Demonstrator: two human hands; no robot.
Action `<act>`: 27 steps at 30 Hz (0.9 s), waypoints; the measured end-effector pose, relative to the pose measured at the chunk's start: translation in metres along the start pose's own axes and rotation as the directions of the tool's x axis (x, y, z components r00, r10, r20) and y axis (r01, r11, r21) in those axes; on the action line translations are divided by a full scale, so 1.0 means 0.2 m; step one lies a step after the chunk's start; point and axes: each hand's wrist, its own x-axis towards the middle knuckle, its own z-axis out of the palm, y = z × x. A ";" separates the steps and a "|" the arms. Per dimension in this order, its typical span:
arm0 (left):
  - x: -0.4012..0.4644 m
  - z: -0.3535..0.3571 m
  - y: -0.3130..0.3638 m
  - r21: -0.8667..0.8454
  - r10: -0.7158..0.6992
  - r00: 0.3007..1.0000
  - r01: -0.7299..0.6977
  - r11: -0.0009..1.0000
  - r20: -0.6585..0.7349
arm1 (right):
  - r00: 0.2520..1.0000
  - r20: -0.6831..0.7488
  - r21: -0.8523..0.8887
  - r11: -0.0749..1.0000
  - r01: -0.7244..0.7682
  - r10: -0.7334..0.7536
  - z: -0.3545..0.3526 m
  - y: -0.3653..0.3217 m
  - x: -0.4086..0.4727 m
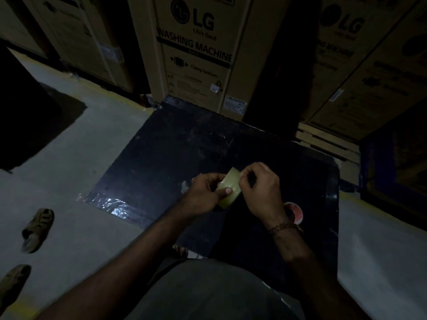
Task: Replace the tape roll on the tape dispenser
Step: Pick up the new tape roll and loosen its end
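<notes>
A yellowish roll of tape [231,181] is held above a black mat [175,148] in the middle of the head view. My left hand [206,189] grips the roll from the left, thumb laid across its outer face. My right hand [260,189] pinches at the roll's upper right edge with its fingertips. Just behind my right wrist a reddish round object [295,211] lies on the mat, partly hidden; it could be a tape core or part of the dispenser. I cannot make out a dispenser body in the dim light.
Tall cardboard washing-machine boxes [196,54] stand close behind the mat. Two sandals [38,229] lie on the grey floor at the left. A strip of clear tape [108,204] shines at the mat's left edge. A wooden pallet [328,142] sits at the right.
</notes>
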 end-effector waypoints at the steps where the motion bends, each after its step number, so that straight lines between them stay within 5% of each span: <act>1: 0.00 0.00 0.00 -0.007 -0.007 1.000 0.007 1.000 0.007 | 1.000 -0.005 0.016 1.000 -0.009 0.009 0.00 0.00 0.00; 11: 0.00 -0.01 0.01 -0.079 -0.034 0.999 0.036 0.996 0.025 | 0.987 0.152 0.066 0.997 0.040 -0.050 -0.08 -0.02 0.06; 18: 0.00 -0.01 0.06 -0.174 0.046 0.995 -0.031 0.984 0.085 | 0.983 0.016 -0.017 0.983 0.183 -0.182 -0.13 -0.09 0.11; 27: -0.01 -0.05 0.10 -0.102 0.097 0.983 -0.082 0.991 0.154 | 0.994 -0.019 0.066 0.992 -0.110 0.111 -0.24 -0.12 0.20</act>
